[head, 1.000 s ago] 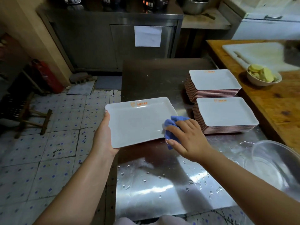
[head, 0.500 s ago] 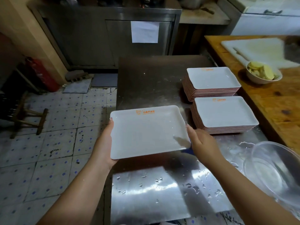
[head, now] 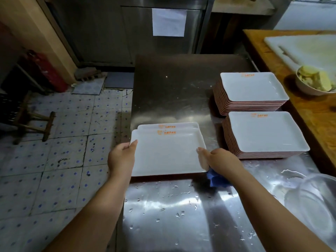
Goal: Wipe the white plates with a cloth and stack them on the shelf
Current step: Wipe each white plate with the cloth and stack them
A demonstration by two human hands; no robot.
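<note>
A white rectangular plate [head: 166, 153] lies flat, long axis left to right, logo edge away from the person, atop another plate [head: 168, 125] at the steel counter's [head: 174, 82] left edge, bare counter beyond. The left hand [head: 121, 157] grips its left rim. The right hand [head: 221, 160] pinches its right rim, closed around a blue cloth [head: 216, 179], left of two plate stacks [head: 261, 133].

Bowl [head: 315, 82] of food, wooden stool [head: 34, 122]

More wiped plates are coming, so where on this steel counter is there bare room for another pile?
Free: the far counter beyond the held plate, left of the two stacks. The near wet patch too. Crowded: right side, stacks and clear bowl.
</note>
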